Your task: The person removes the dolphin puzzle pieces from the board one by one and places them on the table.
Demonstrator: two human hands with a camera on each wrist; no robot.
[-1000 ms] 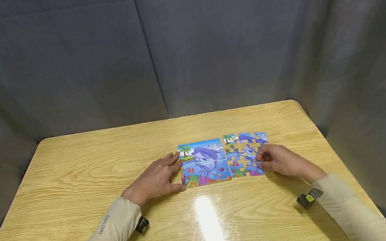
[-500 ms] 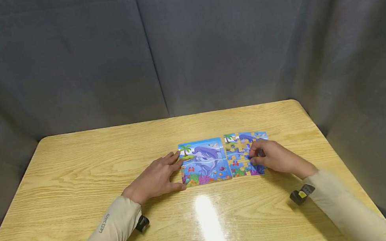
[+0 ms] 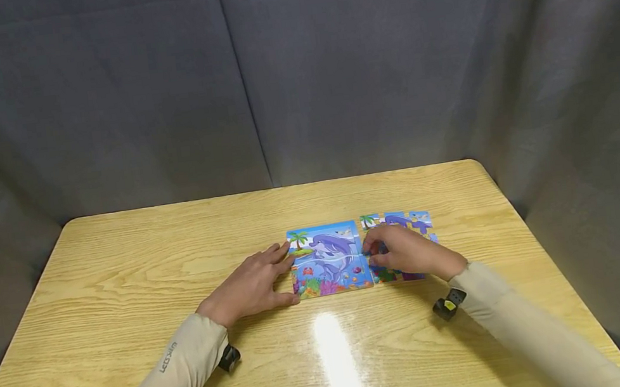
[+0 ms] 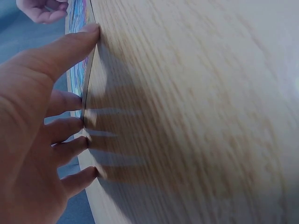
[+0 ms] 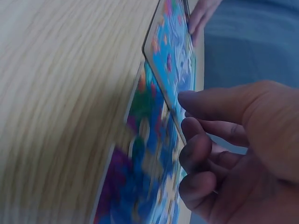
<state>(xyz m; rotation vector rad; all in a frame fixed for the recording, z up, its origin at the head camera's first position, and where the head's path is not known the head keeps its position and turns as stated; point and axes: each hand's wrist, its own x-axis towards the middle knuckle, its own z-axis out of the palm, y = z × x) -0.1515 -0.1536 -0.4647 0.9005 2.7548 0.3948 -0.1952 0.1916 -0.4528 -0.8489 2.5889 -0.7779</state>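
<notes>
A picture board (image 3: 328, 249) showing dolphins, a palm tree and corals lies on the wooden table. My left hand (image 3: 254, 283) rests at its left edge; the left wrist view shows the fingers and thumb spread along that edge. Beside the board's right side lie several loosely fitted jigsaw pieces (image 3: 396, 219) with the same picture, gaps showing between them. Over these pieces, close to the board's right edge, is my right hand (image 3: 405, 249) with its fingers curled. In the right wrist view, thumb and forefinger (image 5: 191, 126) come near each other; whether a piece is between them is hidden.
The light wooden table (image 3: 165, 235) extends around the board and pieces, with a bright light reflection in front. Grey curtains (image 3: 162, 108) hang behind the table and along both sides. Each wrist wears a small black device.
My right hand has moved left across the jigsaw pieces, from their right side to near the board's right edge. My left hand and the board stay in place.
</notes>
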